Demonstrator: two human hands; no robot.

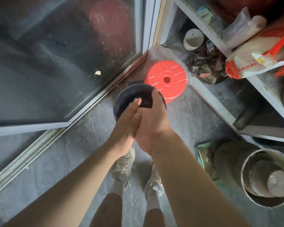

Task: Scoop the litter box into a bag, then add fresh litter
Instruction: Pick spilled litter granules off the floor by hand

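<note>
Both hands, left [129,123] and right [152,123], press flat together, gripping nothing, over the bucket [121,102]; probably rigid, best held at its rim.

Red disc [166,81]: glossy moulded plastic. Black bucket [126,97]: matt, dusty plastic. Floor [59,161]: rough grey stone; door pane [56,54]: smeared glass.

- Black bucket [126,97], dark right through its inside.
- Bright orange-red round lid [166,79], ribbed lines moulded across its face.
- Cream sack [256,58] with orange-red ends and red lettering.
- White shelf frame [208,97], grimy.
- Grey floor [72,153], mottled.
- Beige sneakers [124,167] and pale grey socks.
</note>
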